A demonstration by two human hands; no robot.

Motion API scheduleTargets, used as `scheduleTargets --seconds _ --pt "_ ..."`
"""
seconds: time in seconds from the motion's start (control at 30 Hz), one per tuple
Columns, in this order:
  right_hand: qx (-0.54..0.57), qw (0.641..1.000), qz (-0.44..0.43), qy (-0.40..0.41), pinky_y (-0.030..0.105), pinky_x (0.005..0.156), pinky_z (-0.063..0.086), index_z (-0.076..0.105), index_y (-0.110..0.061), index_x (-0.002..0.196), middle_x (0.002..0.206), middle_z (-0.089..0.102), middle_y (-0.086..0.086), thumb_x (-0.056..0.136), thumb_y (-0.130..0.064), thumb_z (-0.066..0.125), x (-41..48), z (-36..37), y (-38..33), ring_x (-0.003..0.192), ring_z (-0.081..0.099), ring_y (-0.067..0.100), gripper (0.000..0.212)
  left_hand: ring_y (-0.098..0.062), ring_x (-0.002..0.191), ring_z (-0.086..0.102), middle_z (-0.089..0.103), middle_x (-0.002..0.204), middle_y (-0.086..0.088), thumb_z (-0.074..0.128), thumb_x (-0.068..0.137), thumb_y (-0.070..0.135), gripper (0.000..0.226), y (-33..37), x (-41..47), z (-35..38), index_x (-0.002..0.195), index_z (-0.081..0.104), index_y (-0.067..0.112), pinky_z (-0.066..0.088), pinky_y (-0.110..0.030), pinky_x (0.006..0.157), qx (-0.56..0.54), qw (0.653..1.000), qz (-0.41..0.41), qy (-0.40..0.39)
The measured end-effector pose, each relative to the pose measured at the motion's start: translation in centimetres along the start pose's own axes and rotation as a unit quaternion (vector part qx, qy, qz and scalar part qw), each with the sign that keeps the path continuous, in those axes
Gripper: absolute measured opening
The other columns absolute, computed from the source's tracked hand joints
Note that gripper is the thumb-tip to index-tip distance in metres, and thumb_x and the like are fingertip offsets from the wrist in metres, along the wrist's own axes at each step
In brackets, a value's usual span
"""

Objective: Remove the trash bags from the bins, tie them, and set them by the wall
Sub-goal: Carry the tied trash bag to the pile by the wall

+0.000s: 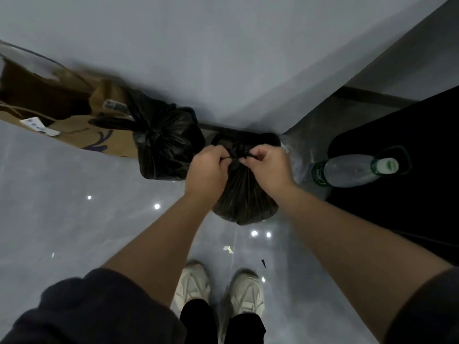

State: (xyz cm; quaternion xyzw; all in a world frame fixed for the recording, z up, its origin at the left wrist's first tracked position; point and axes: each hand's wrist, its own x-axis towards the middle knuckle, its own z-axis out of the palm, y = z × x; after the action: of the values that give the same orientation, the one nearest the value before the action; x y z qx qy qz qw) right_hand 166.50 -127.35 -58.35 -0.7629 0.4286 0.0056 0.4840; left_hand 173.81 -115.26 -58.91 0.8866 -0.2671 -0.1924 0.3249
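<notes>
A full black trash bag (244,194) stands on the grey floor near the corner of the wall. My left hand (207,167) and my right hand (267,165) each grip one end of the bag's gathered top, with a knot between them. To its left a second black trash bag (165,142) sits against the wall with its top knotted.
A brown paper bag (74,125) leans at the wall on the left. A clear plastic bottle (347,170) lies at the right beside a large black surface (409,194). Small scraps (228,249) lie on the floor near my white shoes (218,291).
</notes>
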Motion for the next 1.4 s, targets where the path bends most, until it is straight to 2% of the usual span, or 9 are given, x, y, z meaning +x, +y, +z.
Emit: scheduleTargets --seconds 0.13,0.23,0.47,0.6,0.7,0.87,1.07,1.2,1.4 --pt "0.027 0.997 0.060 0.042 0.027 0.064 0.042 0.050 -0.017 0.054 0.060 0.053 -0.001 0.080 -0.017 0.072 3.6 1.2 1.7 0.062 0.050 0.013 0.034 -0.023 0.101 0.057 0.061 0.109 -0.011 0.053 0.090 0.007 0.021 -0.8 3.1 2.2 0.108 0.064 0.007 0.041 -0.025 0.087 -0.017 1.000 -0.024 -0.005" --pt "0.056 0.987 0.129 0.081 0.031 0.078 0.049 0.062 -0.014 0.071 0.075 0.059 0.003 0.081 -0.019 0.071 5.1 1.3 3.8 0.077 0.059 0.019 0.014 -0.025 0.129 0.042 0.042 0.143 -0.009 0.052 0.093 0.017 0.048 -2.0 3.2 3.9 0.139 0.040 0.011 0.034 -0.033 0.105 -0.013 0.993 -0.098 -0.059" --pt "0.167 0.954 0.178 0.177 0.045 0.085 0.056 0.062 -0.022 0.069 0.078 0.065 0.006 0.080 -0.022 0.070 7.2 1.5 4.7 0.077 0.062 0.022 0.013 -0.030 0.132 0.038 0.031 0.151 -0.013 0.057 0.091 0.032 0.078 -4.4 1.2 6.3 0.151 0.008 0.021 0.037 -0.043 0.108 -0.181 0.924 -0.315 -0.119" --pt "0.236 0.928 0.229 0.177 0.042 0.090 0.055 0.068 -0.011 0.100 0.087 0.067 0.003 0.083 -0.019 0.069 8.1 1.3 5.8 0.086 0.065 0.022 0.019 -0.029 0.137 0.033 0.022 0.155 -0.008 0.059 0.090 0.029 0.081 -4.4 2.6 6.9 0.151 0.005 0.031 0.036 -0.047 0.109 -0.273 0.903 -0.309 -0.125" --pt "0.193 0.951 0.214 0.108 0.045 0.092 0.053 0.062 -0.016 0.077 0.074 0.062 0.003 0.085 -0.018 0.068 7.1 2.7 6.0 0.091 0.066 0.031 0.010 -0.030 0.136 0.035 0.028 0.153 -0.010 0.059 0.091 0.027 0.081 -5.6 2.7 7.2 0.152 0.004 0.027 0.031 -0.039 0.112 -0.260 0.899 -0.334 -0.115" --pt "0.155 0.966 0.181 0.097 0.054 0.088 0.053 0.059 0.004 0.085 0.079 0.066 0.012 0.084 -0.017 0.068 6.6 2.8 5.9 0.095 0.065 0.041 0.023 -0.025 0.136 0.036 0.030 0.153 -0.009 0.060 0.091 0.027 0.082 -6.6 2.0 6.5 0.152 0.006 0.023 0.031 -0.031 0.107 -0.226 0.916 -0.310 -0.115" --pt "-0.063 0.993 0.080 0.056 0.027 0.070 0.042 0.064 -0.007 0.082 0.078 0.061 0.002 0.087 -0.025 0.064 5.8 1.9 6.6 0.079 0.058 0.020 0.019 -0.029 0.141 0.027 0.001 0.159 -0.014 0.065 0.087 0.021 0.094 -4.3 1.2 5.9 0.150 -0.003 0.037 0.032 -0.034 0.108 -0.069 0.975 -0.140 -0.155" --pt "-0.117 0.989 0.072 0.050 0.027 0.056 0.029 0.039 -0.015 0.053 0.054 0.042 -0.002 0.089 -0.027 0.061 6.7 2.9 7.8 0.056 0.042 0.016 0.044 -0.036 0.135 0.036 -0.013 0.158 -0.015 0.060 0.090 0.025 0.093 -4.5 2.4 7.6 0.147 -0.012 0.042 0.040 -0.041 0.103 -0.004 0.978 -0.137 -0.156" --pt "0.025 0.998 0.051 0.019 0.038 0.078 0.055 0.061 -0.023 0.078 0.075 0.063 -0.007 0.083 -0.019 0.068 7.8 3.3 9.4 0.081 0.064 0.018 0.009 -0.038 0.137 0.030 0.001 0.159 -0.012 0.058 0.090 0.030 0.087 -5.7 3.3 8.2 0.149 -0.006 0.038 0.037 -0.046 0.104 0.044 0.980 -0.164 -0.107"
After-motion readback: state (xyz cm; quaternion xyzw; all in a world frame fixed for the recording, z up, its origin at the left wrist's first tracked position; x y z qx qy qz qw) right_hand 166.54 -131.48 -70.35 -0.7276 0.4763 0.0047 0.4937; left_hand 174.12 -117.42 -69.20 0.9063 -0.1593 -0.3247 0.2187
